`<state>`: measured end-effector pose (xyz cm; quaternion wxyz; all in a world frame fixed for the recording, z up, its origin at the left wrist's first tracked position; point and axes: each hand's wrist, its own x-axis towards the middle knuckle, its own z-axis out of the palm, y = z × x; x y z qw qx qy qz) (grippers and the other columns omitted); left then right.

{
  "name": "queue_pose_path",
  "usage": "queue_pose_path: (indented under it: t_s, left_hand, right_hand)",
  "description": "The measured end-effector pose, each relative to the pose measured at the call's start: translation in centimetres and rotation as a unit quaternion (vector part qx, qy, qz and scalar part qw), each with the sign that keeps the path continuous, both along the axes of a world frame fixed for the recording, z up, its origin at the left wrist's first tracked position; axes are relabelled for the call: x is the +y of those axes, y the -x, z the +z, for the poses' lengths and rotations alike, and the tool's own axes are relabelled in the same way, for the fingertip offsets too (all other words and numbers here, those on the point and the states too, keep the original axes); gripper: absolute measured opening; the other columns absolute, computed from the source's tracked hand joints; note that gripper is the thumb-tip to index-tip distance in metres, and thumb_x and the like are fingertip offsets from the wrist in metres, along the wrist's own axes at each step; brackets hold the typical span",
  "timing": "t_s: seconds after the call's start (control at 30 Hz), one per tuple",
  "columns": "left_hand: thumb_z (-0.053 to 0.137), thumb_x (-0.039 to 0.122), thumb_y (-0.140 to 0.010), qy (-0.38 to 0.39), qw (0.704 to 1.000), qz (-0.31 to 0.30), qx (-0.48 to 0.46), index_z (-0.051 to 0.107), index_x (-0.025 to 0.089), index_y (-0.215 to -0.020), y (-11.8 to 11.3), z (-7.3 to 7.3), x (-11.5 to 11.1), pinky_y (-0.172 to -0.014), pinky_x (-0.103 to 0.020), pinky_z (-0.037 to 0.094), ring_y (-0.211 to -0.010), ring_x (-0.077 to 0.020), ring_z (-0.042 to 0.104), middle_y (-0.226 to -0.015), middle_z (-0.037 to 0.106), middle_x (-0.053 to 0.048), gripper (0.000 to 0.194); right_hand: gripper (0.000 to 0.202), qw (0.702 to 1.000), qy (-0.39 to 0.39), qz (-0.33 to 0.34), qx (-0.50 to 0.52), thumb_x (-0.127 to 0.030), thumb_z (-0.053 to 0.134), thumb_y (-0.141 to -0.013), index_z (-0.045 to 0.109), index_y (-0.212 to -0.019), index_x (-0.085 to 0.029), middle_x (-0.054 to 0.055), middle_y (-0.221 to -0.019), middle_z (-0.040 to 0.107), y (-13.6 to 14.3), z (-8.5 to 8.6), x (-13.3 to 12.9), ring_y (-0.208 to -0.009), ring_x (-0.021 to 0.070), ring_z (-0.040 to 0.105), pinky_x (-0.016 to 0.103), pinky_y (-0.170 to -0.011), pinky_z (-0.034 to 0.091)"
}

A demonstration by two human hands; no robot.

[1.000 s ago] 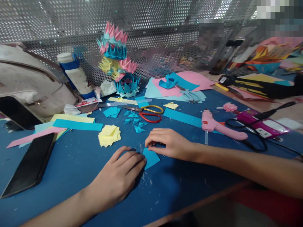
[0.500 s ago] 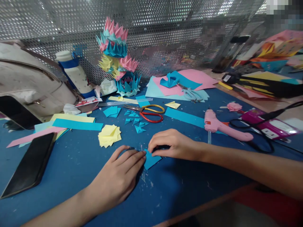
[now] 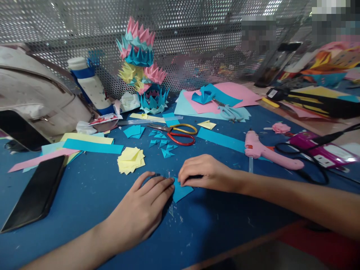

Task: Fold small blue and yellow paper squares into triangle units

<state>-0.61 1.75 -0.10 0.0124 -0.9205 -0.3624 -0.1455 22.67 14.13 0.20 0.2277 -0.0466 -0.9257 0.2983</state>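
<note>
A small square of blue paper [image 3: 182,192] lies on the blue table between my hands. My right hand [image 3: 202,171] is closed, its thumb and fingers pinched together at the paper's upper edge. From the left, my left hand [image 3: 149,204] rests on the table with its fingers stretched out, the tips touching the paper's left edge. The undersides of the fingers are hidden. Small folded blue paper triangles [image 3: 162,142] lie just beyond my hands. To their left is a stack of yellow paper pieces [image 3: 131,160]. Scissors [image 3: 182,134] with red and yellow handles lie behind the triangles.
A pink glue gun [image 3: 261,150] and its black cord lie at right. A black phone [image 3: 36,191] and paper strips [image 3: 92,146] are at left. A folded-paper tower [image 3: 137,48] stands behind, beside a bottle [image 3: 90,86] and a bag [image 3: 33,86]. Pale blue scissors [image 3: 229,112] lie on coloured sheets.
The whole view has shifted slightly. Both hands stay at the blue paper in almost the same pose, and nothing else has visibly moved.
</note>
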Motion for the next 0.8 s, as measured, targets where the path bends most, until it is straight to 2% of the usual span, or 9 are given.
queue_pose_path:
  t_s: [0.1, 0.23, 0.43, 0.57, 0.8]
  left_hand:
    - [0.041, 0.008, -0.097, 0.01, 1.0, 0.005, 0.006, 0.054, 0.009, -0.135, 0.0, 0.08, -0.02, -0.11, -0.051, 0.036, -0.129, -0.0291, 0.051, -0.145, 0.054, -0.013, 0.04]
    - [0.038, 0.008, -0.097, 0.032, 0.999, -0.002, 0.015, 0.051, 0.01, -0.136, 0.05, 0.25, 0.1, -0.113, -0.051, 0.03, -0.136, -0.0273, 0.045, -0.148, 0.051, -0.013, 0.041]
    - [0.036, 0.008, -0.098, 0.027, 0.999, -0.005, 0.02, 0.052, 0.011, -0.135, 0.09, 0.29, 0.24, -0.114, -0.05, 0.025, -0.136, -0.0256, 0.045, -0.147, 0.052, -0.012, 0.04]
    - [0.036, 0.008, -0.098, 0.029, 0.999, 0.0, 0.017, 0.051, 0.011, -0.135, 0.06, 0.15, 0.2, -0.115, -0.05, 0.025, -0.137, -0.0257, 0.044, -0.148, 0.052, -0.012, 0.04]
    - [0.038, 0.009, -0.098, 0.033, 0.999, -0.002, 0.005, 0.051, 0.011, -0.136, 0.14, 0.11, 0.31, -0.114, -0.051, 0.028, -0.136, -0.026, 0.047, -0.146, 0.053, -0.014, 0.041]
  right_hand:
    - [0.014, 0.999, -0.031, 0.024, 0.001, -0.017, 0.056, -0.098, 0.069, -0.092, -0.015, 0.005, -0.088, 0.072, -0.04, -0.04, 0.01, -0.086, 0.0129, 0.064, 0.023, -0.081, 0.049]
    - [0.017, 0.998, -0.05, 0.04, -0.003, -0.017, 0.053, -0.1, 0.068, -0.093, -0.014, 0.006, -0.09, 0.072, -0.15, 0.05, 0.07, -0.089, 0.0142, 0.064, 0.025, -0.082, 0.049]
    - [0.014, 0.996, -0.09, -0.008, -0.02, -0.025, 0.06, -0.097, 0.069, -0.097, -0.014, 0.005, -0.09, 0.071, -0.21, 0.31, 0.42, -0.083, 0.0138, 0.06, 0.024, -0.076, 0.047]
    - [0.018, 0.989, -0.146, 0.0, -0.013, -0.022, 0.056, -0.099, 0.069, -0.09, -0.015, 0.005, -0.085, 0.069, -0.25, 0.39, 0.33, -0.08, 0.0142, 0.056, 0.025, -0.074, 0.043]
    - [0.027, 0.963, -0.266, 0.001, -0.044, -0.028, 0.045, -0.104, 0.068, -0.093, -0.018, 0.005, -0.088, 0.066, -0.46, 0.13, -0.03, -0.078, 0.016, 0.05, 0.029, -0.072, 0.039]
